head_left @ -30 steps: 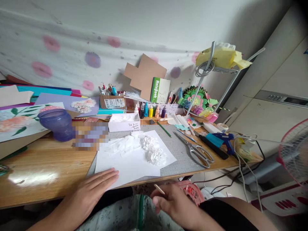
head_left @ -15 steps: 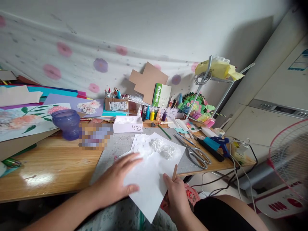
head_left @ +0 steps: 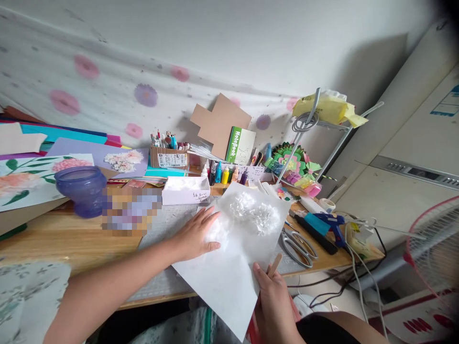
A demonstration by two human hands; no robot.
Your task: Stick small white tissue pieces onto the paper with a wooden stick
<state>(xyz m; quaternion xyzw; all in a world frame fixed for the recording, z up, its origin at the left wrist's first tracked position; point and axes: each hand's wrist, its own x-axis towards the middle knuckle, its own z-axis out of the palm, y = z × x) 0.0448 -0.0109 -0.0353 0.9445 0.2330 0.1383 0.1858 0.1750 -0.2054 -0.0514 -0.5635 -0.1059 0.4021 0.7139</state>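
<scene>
A sheet of white paper (head_left: pixel 222 282) tilts over the near edge of the desk. Two white ruffled paper flowers (head_left: pixel 253 212) lie on its far part, with a whitish patch left of them. My left hand (head_left: pixel 195 234) rests over the sheet's left side, fingers spread and thumb apart. At the lower right, my right hand (head_left: pixel 274 296) is closed on the sheet's right edge. A flat wooden craft stick (head_left: pixel 275 265) pokes up from that same hand.
Behind the sheet stands a white box (head_left: pixel 185 191) beside several paint bottles (head_left: pixel 225 175). Scissors (head_left: pixel 299 248) and a blue glue gun (head_left: pixel 333 224) lie on the right. A purple vase (head_left: pixel 81 193) is at the left, and a fan (head_left: pixel 435 243) stands beyond the desk's right end.
The sheet has shifted away and to the right, its far corner now covering the pencil. My left hand has come down over its left side; the right hand keeps its grip.
</scene>
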